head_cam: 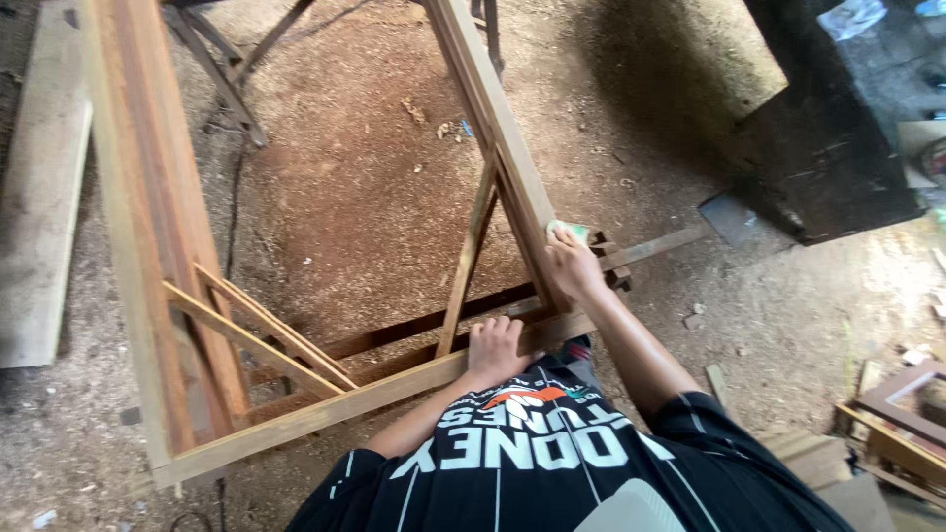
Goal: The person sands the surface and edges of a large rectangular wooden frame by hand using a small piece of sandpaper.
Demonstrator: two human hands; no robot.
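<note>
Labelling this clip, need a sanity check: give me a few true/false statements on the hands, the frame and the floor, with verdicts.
1. The left hand rests on the near rail of the wooden frame. True.
2. The right hand holds a hammer. False: it presses a small greenish pad, sandpaper by the look of it, against the frame's right-hand rail.
3. The frame lies flat on a workbench. False: it stands raised over a sawdust-covered floor.
4. A pale plank lies on the floor at the far left. True.
5. Both hands are gloved. False: both are bare.
</note>
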